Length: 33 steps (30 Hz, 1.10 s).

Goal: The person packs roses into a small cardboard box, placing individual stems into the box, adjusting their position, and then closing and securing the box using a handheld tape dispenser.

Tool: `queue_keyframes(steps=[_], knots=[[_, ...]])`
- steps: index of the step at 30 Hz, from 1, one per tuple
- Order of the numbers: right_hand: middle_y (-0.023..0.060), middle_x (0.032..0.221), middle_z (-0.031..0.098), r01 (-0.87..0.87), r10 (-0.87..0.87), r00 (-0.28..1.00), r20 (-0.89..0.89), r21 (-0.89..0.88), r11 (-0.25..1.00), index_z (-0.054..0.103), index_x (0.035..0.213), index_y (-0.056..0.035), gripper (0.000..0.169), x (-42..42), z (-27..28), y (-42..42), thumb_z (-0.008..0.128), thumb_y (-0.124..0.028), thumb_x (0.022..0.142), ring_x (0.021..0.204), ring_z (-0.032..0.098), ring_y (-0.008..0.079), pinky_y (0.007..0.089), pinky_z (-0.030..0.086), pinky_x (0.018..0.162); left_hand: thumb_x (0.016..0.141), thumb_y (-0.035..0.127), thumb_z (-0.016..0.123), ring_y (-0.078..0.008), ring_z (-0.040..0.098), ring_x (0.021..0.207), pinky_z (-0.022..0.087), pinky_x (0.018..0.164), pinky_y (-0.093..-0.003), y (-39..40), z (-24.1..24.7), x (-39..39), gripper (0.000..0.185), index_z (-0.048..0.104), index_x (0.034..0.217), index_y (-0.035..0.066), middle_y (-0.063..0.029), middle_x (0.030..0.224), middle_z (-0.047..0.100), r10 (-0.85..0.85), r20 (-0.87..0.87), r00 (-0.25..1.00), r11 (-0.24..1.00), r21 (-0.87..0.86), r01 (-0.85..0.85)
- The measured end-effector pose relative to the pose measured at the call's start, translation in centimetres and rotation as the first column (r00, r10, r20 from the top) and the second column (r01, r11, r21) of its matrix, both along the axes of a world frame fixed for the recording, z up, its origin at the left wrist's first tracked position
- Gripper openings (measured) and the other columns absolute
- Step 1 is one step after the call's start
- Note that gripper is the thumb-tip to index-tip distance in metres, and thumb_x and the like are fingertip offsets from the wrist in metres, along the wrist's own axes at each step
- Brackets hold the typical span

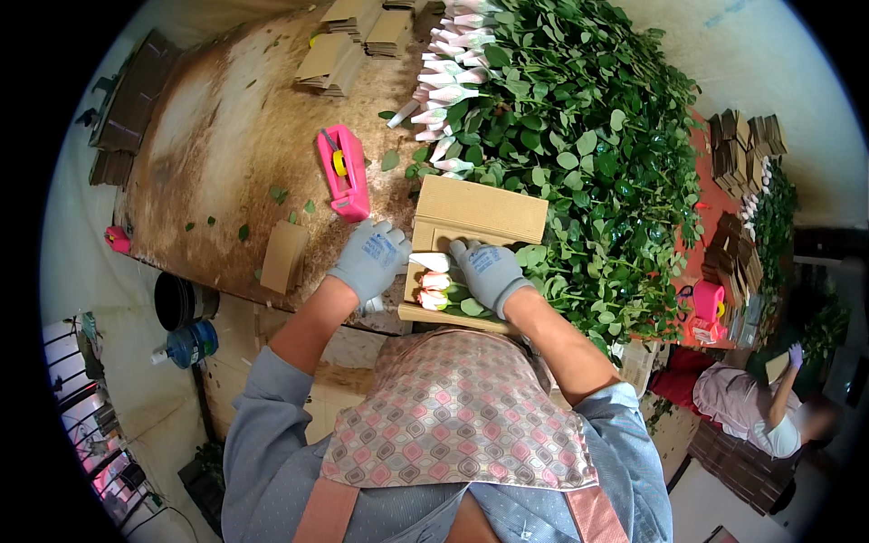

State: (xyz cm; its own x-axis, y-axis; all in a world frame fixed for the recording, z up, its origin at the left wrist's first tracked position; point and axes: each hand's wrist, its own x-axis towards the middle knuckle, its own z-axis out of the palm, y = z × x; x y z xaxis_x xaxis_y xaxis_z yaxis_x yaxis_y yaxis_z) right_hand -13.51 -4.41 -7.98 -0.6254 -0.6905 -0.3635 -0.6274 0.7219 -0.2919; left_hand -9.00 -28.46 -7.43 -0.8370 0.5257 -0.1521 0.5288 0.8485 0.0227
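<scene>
In front of me lies an opened corrugated cardboard wrapper (479, 207) with its flap folded back. Pink roses (434, 290) and a white-sleeved bud (430, 261) lie in it, heads to the left. My right hand (490, 271), in a grey glove, rests over the stems beside the white bud; its palm side is hidden. My left hand (373, 256), gloved alike, has bent fingers between the wrapper's left edge and the front end of a pink tape dispenser (345, 173). What its fingertips hold, if anything, is not visible.
Leafy rose stems with white-sleeved heads (448, 88) are heaped at the upper right. Stacked cardboard pieces (329, 61) lie at the back; one cardboard piece (284, 256) is left of me. A water bottle (192, 344) stands below the table edge. A co-worker (750, 404) is at far right.
</scene>
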Motion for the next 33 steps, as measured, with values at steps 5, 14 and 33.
queue_keyframes(steps=[5, 14, 33], knots=[[0.0191, 0.112, 0.069, -0.002, 0.002, 1.0, -0.02, -0.004, 1.0, 0.057, 0.122, -0.0071, 0.027, 0.4, -0.4, -0.1, 0.054, -0.012, 0.096, 0.1, 0.071, 0.0359, 0.046, 0.058, 0.078, 0.085, 0.023, 0.065, -0.0235, 0.058, 0.099, 0.043, 0.079, -0.042, -1.3, 0.4, 0.3, 0.013, 0.068, 0.094, 0.014, -0.0047, 0.1, 0.064, 0.322, 0.068, 0.944, 0.867, -0.422, -0.266], [0.0173, 0.112, 0.067, -0.032, 0.032, 0.999, -0.022, -0.018, 0.999, 0.055, 0.119, -0.0092, 0.023, 0.7, 0.1, -0.4, 0.053, -0.019, 0.098, 0.095, 0.072, 0.0352, 0.046, 0.059, 0.071, 0.088, 0.024, 0.066, -0.0259, 0.053, 0.109, 0.045, 0.089, -0.0445, 5.2, 2.7, 5.1, 0.045, 0.061, 0.131, 0.012, -0.0033, 0.132, 0.055, -0.08, 0.116, 0.99, 0.967, 0.249, 0.049], [0.017, 0.111, 0.068, -0.065, 0.031, 0.993, -0.114, -0.306, 0.95, 0.061, 0.125, -0.0124, 0.033, 0.2, -0.9, 2.1, 0.058, -0.019, 0.093, 0.097, 0.07, 0.035, 0.0466, 0.055, 0.079, 0.075, 0.018, 0.078, -0.0322, 0.055, 0.112, 0.047, 0.094, -0.0448, 5.6, 2.6, 3.9, 0.027, 0.075, 0.101, 0.013, -0.0105, 0.136, 0.059, -0.049, 0.196, 0.979, 0.932, 0.361, -0.025]])
